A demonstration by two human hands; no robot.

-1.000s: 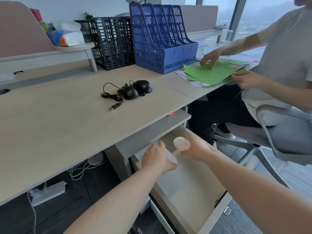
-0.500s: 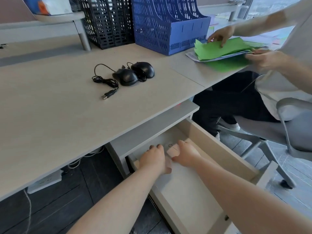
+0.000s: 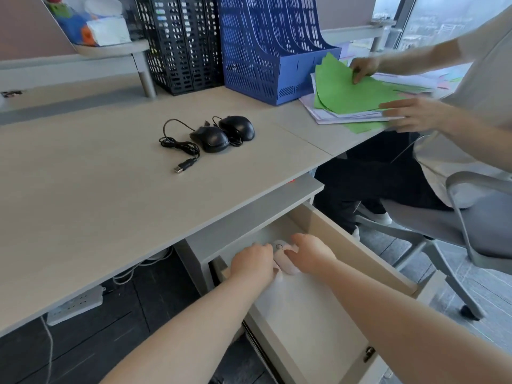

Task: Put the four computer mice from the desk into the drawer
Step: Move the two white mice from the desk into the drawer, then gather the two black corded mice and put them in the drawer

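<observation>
hands (image 3: 282,259) on seemingly two mice (image 3: 285,259)

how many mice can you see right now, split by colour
black mice on the desk: 2
pale pink mice in the drawer: 1 clearly seen; a second may lie under the left hand, cannot tell
total clearly visible: 3
</observation>
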